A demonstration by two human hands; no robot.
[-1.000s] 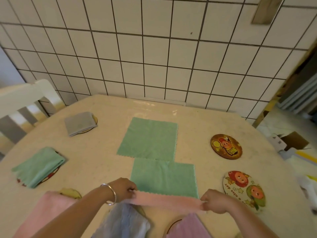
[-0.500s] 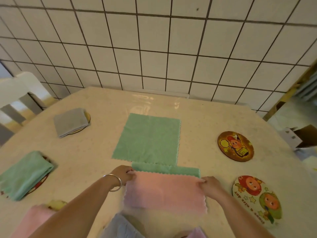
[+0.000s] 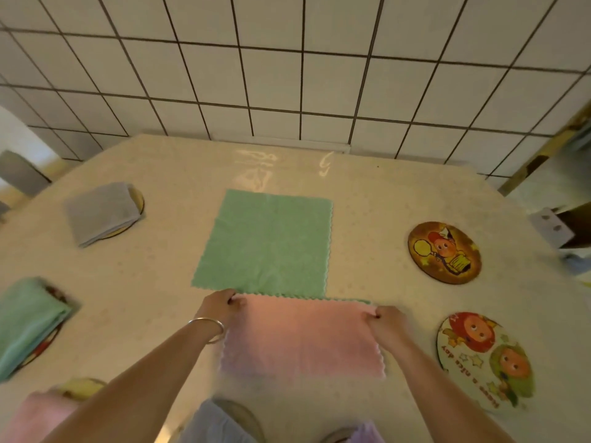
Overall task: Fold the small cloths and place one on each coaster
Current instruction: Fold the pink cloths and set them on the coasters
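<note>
step: we're mid-spread on the pink cloth (image 3: 302,337), laying it flat ahead of its first fold; by our read, folding proper is not begun on this one.
left hand (image 3: 220,306): pinches the pink cloth's far-left corner, fingers curled on the edge; bracelet (image 3: 208,326) on the wrist.
right hand (image 3: 388,322): pinches the far-right corner the same way, hands well apart, cloth taut between them.
pink cloth location: flat on the table (image 3: 367,193) in front of us, far edge overlapping a green cloth underneath, only a sliver of it showing (image 3: 348,299); another green cloth (image 3: 265,243) lies spread just beyond.
done so far: grey folded cloth (image 3: 100,212) and green folded cloth (image 3: 27,321) each sit on a coaster at left; more folded cloths at the blurred bottom edge, can't tell how they sit.
open coasters: brown coaster (image 3: 444,252) and white coaster (image 3: 486,359) at right, both bare.
next move, our call: carry the far corners back to the near edge, match them, press the crease, fold again small enough for a coaster.
watch: the cloth underneath may drag along with the lift.
</note>
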